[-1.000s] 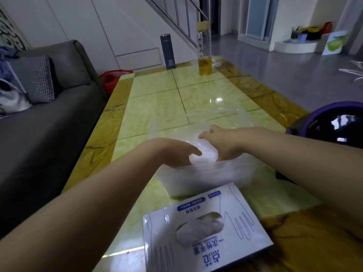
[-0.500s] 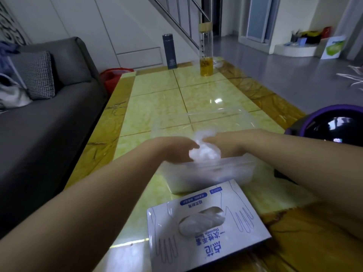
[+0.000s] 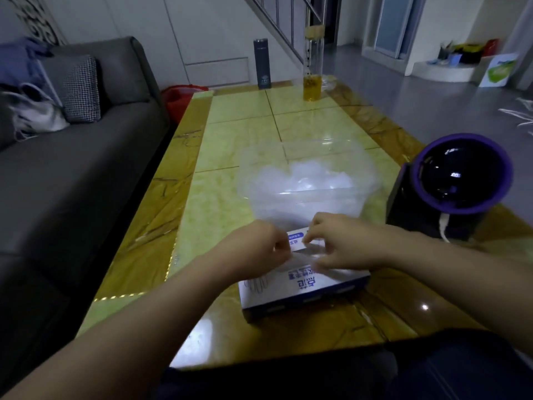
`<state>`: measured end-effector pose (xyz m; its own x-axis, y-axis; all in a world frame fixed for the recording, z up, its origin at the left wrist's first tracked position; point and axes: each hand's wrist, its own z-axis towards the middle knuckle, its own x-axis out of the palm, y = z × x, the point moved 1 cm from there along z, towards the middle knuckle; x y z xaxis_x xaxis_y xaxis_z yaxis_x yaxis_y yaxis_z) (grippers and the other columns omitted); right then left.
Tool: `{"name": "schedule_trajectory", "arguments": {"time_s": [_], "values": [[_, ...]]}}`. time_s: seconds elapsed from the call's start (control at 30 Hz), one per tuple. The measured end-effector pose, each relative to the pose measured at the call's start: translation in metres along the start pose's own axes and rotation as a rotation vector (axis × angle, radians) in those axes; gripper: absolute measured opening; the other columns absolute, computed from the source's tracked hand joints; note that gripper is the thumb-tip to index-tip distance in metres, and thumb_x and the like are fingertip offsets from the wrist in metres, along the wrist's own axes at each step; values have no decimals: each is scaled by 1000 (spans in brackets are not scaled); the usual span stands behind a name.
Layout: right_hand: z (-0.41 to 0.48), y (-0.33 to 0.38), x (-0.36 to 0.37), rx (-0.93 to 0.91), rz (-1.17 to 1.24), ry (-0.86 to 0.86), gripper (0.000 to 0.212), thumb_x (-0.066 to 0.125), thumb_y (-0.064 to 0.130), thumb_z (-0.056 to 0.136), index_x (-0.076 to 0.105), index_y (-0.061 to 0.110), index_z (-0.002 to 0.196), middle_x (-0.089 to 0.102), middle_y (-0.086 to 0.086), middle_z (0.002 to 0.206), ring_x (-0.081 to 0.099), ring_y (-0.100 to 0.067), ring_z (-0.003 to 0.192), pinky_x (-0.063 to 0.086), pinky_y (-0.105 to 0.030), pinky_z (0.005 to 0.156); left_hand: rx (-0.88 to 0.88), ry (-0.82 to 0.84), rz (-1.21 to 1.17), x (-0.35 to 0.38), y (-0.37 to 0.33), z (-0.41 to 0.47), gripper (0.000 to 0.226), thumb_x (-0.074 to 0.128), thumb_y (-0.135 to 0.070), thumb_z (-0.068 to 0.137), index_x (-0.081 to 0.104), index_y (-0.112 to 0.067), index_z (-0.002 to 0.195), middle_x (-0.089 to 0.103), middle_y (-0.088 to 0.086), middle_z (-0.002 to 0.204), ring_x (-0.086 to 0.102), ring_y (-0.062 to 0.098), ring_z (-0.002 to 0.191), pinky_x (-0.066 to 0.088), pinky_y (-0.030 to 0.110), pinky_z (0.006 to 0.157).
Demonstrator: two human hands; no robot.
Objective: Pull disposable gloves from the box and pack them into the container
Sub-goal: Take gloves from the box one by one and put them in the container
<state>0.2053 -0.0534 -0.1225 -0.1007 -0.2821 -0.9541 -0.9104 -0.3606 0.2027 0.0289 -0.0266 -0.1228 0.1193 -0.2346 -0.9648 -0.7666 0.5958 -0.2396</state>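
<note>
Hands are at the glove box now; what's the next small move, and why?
Probably lift the glove clear of the box and carry it to the container. The right hand seems to pinch blurred film at the opening, the left hand curled beside it, and the container already holds gloves.

Table (image 3: 239,140): yellow-green marbled tiles w/ amber-brown veined border. Glove box (image 3: 305,287): white top w/ blue print & faint blue hand outlines, dark blue side. Container (image 3: 311,206): clear plastic; gloves (image 3: 305,180) inside milky white, translucent. Sofa (image 3: 86,157): dark grey. Cushion (image 3: 82,90): b&w houndstooth check. Flask (image 3: 262,63): dark blue-grey. Bottle (image 3: 312,67): clear glass, amber-yellow liquid at bottom, pale tan lid. Round gadget (image 3: 461,180): glossy black dome, purple rim. Bag (image 3: 178,99) by sofa: red. Floor (image 3: 432,96): grey.
</note>
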Motion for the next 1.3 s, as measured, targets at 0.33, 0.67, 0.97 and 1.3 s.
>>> {"name": "schedule_trajectory", "arguments": {"time_s": [0.33,0.67,0.97,1.3], "values": [[4,-1,10,45,204,-7,48,73,42,77,59,28,121,43,2,116,50,-13,94,45,-31,81,-222,-423,-857,18,-1,-13,11,60,-16,89,63,-17,79,65,-7,76,62,8,74,49,24,67],[6,-17,19,140,773,-81,21,71,21,84,63,21,65,56,13,56,49,-1,57,39,-17,61,-246,-225,-448,33,10,-12,26,64,-24,86,58,-4,72,56,10,64,39,12,57,28,21,48],[3,-16,21,208,1434,-145,6,60,3,87,63,5,81,65,-8,84,61,-20,84,53,-27,76,-191,-49,-960,30,10,-20,39,70,-47,79,69,-15,102,71,13,102,67,30,97,51,44,88],[-2,4,-3,217,1197,-431,20,51,30,96,69,22,91,68,2,97,61,-18,99,49,-49,95,-290,-240,-1198,33,12,-22,18,59,-22,92,71,-14,81,71,11,88,66,27,82,53,35,74]]}}
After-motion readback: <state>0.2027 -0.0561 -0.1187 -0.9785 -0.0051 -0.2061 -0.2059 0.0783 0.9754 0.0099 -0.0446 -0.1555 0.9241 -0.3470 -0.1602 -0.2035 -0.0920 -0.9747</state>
